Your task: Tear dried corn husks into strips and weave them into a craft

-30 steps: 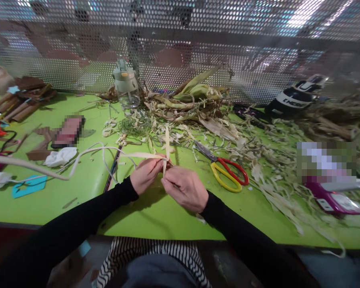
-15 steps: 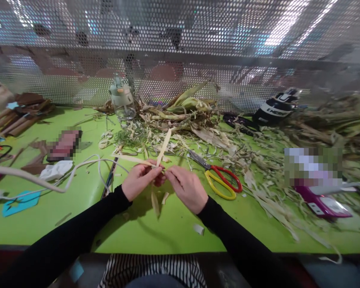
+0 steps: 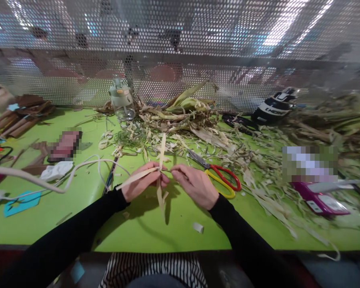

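Observation:
Pale, flat corn husk strips (image 3: 162, 149) cross at the fingertips of my left hand (image 3: 140, 183), which pinches them at the crossing. One strip points away from me, one slants down to the left over the hand, and another hangs toward the table. Just to the right, my right hand (image 3: 197, 187) has thumb and forefinger pressed together at a thin strip end that runs out from the crossing. Scissors (image 3: 200, 160) with one red and one yellow handle lie beside my right hand, partly behind it.
Husk scraps and a heap of dried husks (image 3: 180, 114) spread across the back and right of the green table (image 3: 120, 228). A clear bottle (image 3: 122, 100), a dark bottle (image 3: 273, 108), a phone (image 3: 65, 146), a white cable (image 3: 87, 162) and a purple power strip (image 3: 321, 198) lie around.
The crossed strips have turned: the left one now slants down across my left hand, and the far one stands straighter. My right hand has shifted slightly right, covering more of the scissors' yellow handle.

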The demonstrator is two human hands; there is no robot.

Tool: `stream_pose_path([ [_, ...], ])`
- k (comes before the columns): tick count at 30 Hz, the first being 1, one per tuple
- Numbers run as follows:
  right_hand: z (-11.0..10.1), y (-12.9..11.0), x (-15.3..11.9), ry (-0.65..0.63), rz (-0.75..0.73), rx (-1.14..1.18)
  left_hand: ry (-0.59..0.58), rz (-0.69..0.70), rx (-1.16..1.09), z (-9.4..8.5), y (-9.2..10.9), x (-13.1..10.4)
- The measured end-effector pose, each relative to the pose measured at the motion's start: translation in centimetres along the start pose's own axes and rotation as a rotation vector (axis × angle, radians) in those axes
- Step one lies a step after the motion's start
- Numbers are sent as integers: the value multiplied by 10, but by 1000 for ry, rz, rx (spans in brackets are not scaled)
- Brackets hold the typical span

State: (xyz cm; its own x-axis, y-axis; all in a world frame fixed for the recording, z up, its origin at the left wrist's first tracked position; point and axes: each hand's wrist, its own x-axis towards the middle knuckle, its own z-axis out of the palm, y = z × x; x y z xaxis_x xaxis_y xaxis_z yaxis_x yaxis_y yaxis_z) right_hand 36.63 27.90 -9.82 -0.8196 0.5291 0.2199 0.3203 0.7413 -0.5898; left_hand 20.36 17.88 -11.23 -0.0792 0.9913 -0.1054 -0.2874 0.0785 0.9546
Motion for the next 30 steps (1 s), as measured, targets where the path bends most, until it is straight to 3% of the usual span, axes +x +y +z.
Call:
stream_pose_path([
  [6, 8, -7, 4, -13, 145, 444, -145, -93, -17, 7, -4, -2],
  [10, 14, -8, 4, 50, 201, 740, -25, -152, -7, 6, -5, -1],
  [16, 16, -5, 4, 79, 227, 752, 152, -134, -7, 12, -5, 0],
  [30, 20, 2, 3, -29, 162, 787, 241, -77, 39, 9, -5, 0],
])
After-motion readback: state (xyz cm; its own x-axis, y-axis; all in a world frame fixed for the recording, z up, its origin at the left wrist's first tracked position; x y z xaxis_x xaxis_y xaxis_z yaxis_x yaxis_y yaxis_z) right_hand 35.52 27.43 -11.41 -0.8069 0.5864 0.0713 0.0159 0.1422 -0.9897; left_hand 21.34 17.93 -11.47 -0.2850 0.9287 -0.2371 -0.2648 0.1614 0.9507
